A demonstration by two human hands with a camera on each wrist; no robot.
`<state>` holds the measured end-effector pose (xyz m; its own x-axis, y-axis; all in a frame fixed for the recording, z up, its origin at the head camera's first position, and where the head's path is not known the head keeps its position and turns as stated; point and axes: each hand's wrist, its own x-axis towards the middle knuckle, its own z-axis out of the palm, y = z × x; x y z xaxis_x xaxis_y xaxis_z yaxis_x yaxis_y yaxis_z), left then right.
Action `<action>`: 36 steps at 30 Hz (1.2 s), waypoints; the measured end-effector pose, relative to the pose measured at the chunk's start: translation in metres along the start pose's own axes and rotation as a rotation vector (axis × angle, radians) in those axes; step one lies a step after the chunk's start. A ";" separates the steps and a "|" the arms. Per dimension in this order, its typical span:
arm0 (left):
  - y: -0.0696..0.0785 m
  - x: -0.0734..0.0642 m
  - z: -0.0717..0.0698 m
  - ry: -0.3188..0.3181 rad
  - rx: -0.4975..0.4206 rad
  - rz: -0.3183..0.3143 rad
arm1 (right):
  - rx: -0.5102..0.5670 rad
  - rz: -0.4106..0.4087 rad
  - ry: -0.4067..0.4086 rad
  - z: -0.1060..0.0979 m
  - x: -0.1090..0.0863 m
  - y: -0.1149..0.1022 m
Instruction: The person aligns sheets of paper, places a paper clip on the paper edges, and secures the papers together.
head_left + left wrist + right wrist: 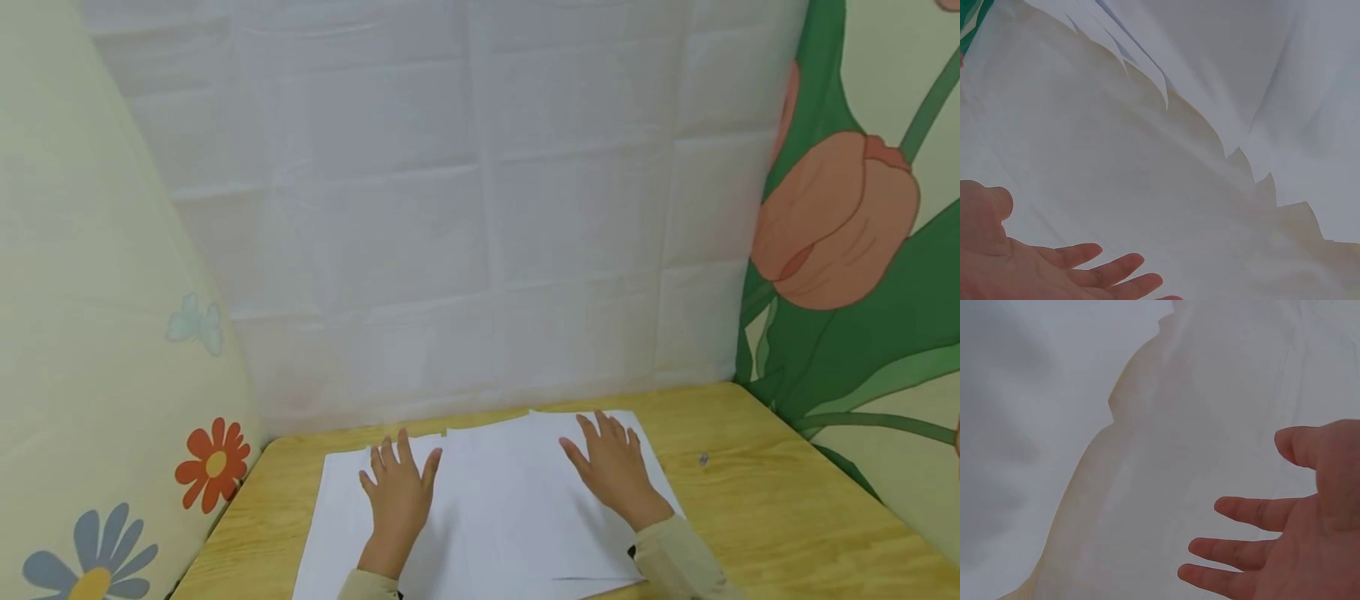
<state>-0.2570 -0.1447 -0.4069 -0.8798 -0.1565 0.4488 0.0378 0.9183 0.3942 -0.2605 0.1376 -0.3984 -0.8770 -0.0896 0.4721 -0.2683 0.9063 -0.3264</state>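
White sheets of paper (495, 508) lie spread and overlapping on the table, with uneven back edges that show as jagged steps in both wrist views. My left hand (397, 500) is over the left part of the sheets, fingers spread and holding nothing. Over the right part, my right hand (613, 473) also has its fingers apart and its palm bare. Each hand casts a shadow on the paper. In the left wrist view the left hand (1029, 269) shows palm and straight fingers; the right wrist view shows the right hand (1297, 531) the same way.
The yellow wood-grain table (757, 492) extends to both sides of the paper. A tiny shiny item (703, 458) lies right of the sheets. Behind hangs a creased white sheet (465, 208); a flower-printed cloth (832, 225) borders the right, another (97, 333) the left.
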 end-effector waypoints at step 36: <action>-0.048 0.005 -0.004 -0.083 0.079 -0.118 | 0.014 0.236 -0.169 0.009 0.002 0.038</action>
<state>-0.2617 -0.1909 -0.4200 -0.9122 -0.2372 0.3341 -0.1025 0.9215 0.3745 -0.2760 0.1678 -0.4174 -0.9694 0.0544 0.2394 -0.0536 0.9047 -0.4226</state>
